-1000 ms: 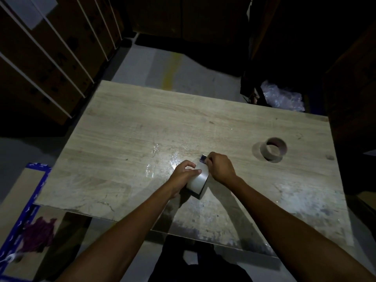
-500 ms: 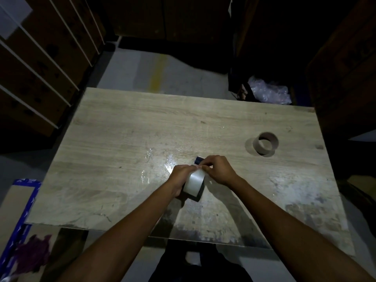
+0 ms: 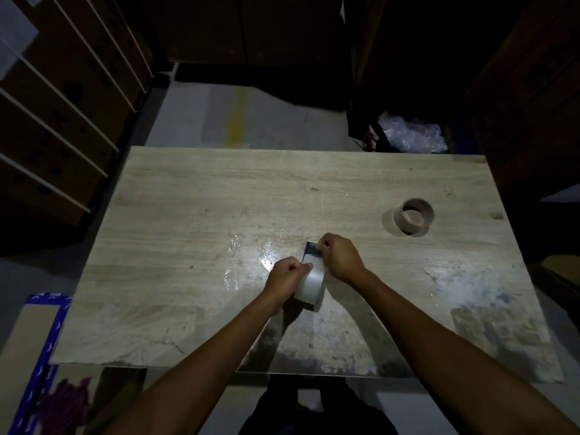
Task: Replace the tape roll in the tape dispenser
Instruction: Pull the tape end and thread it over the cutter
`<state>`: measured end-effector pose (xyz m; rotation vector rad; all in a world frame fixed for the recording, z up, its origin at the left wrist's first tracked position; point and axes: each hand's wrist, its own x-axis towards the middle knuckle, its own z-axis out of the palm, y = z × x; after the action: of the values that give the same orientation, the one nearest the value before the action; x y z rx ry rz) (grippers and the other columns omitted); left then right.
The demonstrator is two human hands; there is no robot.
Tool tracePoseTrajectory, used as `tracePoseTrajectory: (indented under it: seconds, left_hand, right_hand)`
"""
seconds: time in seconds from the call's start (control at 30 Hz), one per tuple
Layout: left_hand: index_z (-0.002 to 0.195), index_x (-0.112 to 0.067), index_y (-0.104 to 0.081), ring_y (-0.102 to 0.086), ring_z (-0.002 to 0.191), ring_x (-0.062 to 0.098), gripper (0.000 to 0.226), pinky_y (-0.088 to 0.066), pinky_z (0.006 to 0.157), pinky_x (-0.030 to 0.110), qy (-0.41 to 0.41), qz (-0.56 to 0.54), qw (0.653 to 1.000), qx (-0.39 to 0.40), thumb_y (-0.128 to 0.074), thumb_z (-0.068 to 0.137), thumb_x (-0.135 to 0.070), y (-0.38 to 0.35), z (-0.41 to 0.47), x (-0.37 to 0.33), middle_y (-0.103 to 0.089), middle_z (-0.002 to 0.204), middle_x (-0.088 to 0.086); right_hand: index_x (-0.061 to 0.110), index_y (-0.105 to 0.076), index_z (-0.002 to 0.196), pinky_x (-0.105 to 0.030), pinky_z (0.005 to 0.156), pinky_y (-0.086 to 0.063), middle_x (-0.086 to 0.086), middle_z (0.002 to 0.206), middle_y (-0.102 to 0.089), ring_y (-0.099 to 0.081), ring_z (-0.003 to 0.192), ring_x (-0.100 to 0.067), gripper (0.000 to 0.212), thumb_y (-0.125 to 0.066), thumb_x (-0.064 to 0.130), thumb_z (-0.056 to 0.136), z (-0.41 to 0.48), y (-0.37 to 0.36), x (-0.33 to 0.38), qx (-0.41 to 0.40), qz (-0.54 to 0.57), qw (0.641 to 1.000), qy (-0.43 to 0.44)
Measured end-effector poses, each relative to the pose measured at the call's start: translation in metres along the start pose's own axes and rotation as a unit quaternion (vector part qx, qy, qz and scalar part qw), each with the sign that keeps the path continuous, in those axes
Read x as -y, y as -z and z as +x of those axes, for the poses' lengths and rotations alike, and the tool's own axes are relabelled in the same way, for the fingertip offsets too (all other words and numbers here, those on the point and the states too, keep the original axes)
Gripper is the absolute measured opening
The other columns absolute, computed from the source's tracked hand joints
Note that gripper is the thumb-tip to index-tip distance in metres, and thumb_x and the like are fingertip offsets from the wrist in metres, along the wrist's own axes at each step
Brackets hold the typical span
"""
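Glossy, pale tape roll (image 3: 310, 285) is being held on edge over the near middle of the wooden table (image 3: 188, 215); whether it is resting on the surface cannot be told. It is being kept against the dark blue tape dispenser (image 3: 312, 250), of which only the far end is showing. The left hand (image 3: 284, 279) is being curled round the roll's left side, and the right hand (image 3: 340, 259) is being closed in a pinch on the dispenser's far tip. The roll is being judged light and stiff through its core, yet slick on the outer wrap and tacky at any loose end. Hold is best being taken across the flat side faces, not on the film. Well apart, to the far right, an empty cardboard core (image 3: 414, 219) is standing on the table.
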<state>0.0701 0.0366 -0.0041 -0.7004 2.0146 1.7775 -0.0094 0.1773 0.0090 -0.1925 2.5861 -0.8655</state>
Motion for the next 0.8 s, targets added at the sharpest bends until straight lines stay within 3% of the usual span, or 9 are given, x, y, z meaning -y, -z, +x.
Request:
tracePoseTrajectory:
  seconds: [0.1,0.2,0.33,0.4,0.47,0.57,0.67,0.7,0.8]
  left_hand:
    - [0.101,-0.015,-0.056,-0.056,0.085,0.016,0.024,-0.043,0.07,0.027,-0.041,0.071,0.994,-0.069,-0.069,0.088,-0.03,0.001,0.008,-0.005,-0.059,0.094,0.004]
    - [0.121,-0.017,-0.053,-0.059,0.094,0.017,0.039,-0.044,0.074,0.026,-0.009,0.026,0.997,-0.076,-0.067,0.09,-0.035,0.004,0.023,-0.017,-0.061,0.111,0.007]
    - [0.131,-0.019,-0.048,-0.061,0.1,0.018,0.064,-0.049,0.084,0.033,0.066,0.001,0.997,0.026,-0.072,0.079,-0.046,0.005,0.041,-0.028,-0.061,0.122,0.007]
    - [0.134,-0.017,-0.044,-0.061,0.098,0.017,0.067,-0.049,0.081,0.032,0.066,0.016,0.995,0.067,-0.075,0.079,-0.037,0.004,0.047,-0.03,-0.06,0.122,0.006]
    - [0.13,-0.014,-0.045,-0.06,0.095,0.018,0.061,-0.048,0.08,0.033,0.067,0.025,0.993,0.091,-0.077,0.08,-0.028,0.003,0.053,-0.03,-0.058,0.116,0.006]
    - [0.11,-0.013,-0.052,-0.061,0.091,0.024,0.034,-0.047,0.078,0.038,0.078,-0.004,0.99,0.118,-0.072,0.083,-0.015,0.001,0.058,-0.031,-0.061,0.104,0.012]
    - [0.115,-0.019,-0.05,-0.064,0.1,0.029,0.045,-0.051,0.082,0.042,0.093,-0.032,0.988,0.117,-0.074,0.077,-0.015,-0.003,0.059,-0.033,-0.063,0.112,0.013]
    - [0.114,-0.019,-0.051,-0.064,0.1,0.03,0.046,-0.051,0.082,0.042,0.092,-0.028,0.989,0.112,-0.075,0.074,-0.017,-0.005,0.059,-0.034,-0.063,0.112,0.013]
    - [0.087,-0.017,-0.053,-0.062,0.088,0.027,0.019,-0.048,0.076,0.039,0.084,-0.021,0.992,0.091,-0.07,0.081,-0.011,-0.008,0.063,-0.034,-0.06,0.096,0.015]
  right_hand:
    - [0.012,-0.062,0.092,-0.032,0.067,-0.043,-0.007,0.088,-0.066,-0.059,0.079,-0.022,0.02,-0.046,0.022,0.1,0.001,-0.003,0.003,-0.001,0.005,1.0,-0.001]
    - [0.013,-0.06,0.092,-0.034,0.066,-0.044,-0.009,0.089,-0.068,-0.061,0.078,-0.024,0.02,-0.045,0.024,0.1,0.001,-0.003,0.001,0.001,0.008,1.0,0.0]
    - [0.011,-0.06,0.094,-0.031,0.057,-0.038,-0.009,0.088,-0.069,-0.06,0.075,-0.023,0.021,-0.047,0.026,0.1,0.006,0.002,0.001,0.022,0.002,1.0,0.007]
    - [0.011,-0.06,0.095,-0.028,0.055,-0.036,-0.008,0.09,-0.07,-0.06,0.075,-0.021,0.02,-0.049,0.027,0.099,0.013,0.005,-0.002,0.041,-0.009,0.999,0.011]
    - [0.011,-0.061,0.096,-0.03,0.059,-0.038,-0.008,0.093,-0.07,-0.06,0.077,-0.022,0.018,-0.049,0.025,0.098,0.018,0.007,-0.004,0.062,-0.022,0.998,0.014]
    - [0.009,-0.065,0.094,-0.035,0.072,-0.046,-0.012,0.101,-0.064,-0.059,0.09,-0.028,0.018,-0.05,0.019,0.097,0.019,0.011,-0.003,0.049,-0.044,0.997,0.036]
    - [0.002,-0.065,0.103,-0.044,0.093,-0.044,-0.017,0.115,-0.058,-0.05,0.109,-0.033,0.022,-0.051,0.018,0.098,0.023,0.009,-0.006,0.076,-0.098,0.991,0.047]
    - [0.002,-0.064,0.1,-0.044,0.091,-0.046,-0.019,0.114,-0.06,-0.052,0.107,-0.033,0.021,-0.053,0.019,0.098,0.026,0.007,-0.007,0.087,-0.088,0.992,0.029]
    - [0.0,-0.065,0.094,-0.041,0.085,-0.051,-0.024,0.102,-0.067,-0.059,0.097,-0.036,0.022,-0.055,0.02,0.096,0.035,0.004,-0.007,0.099,-0.011,0.994,-0.036]
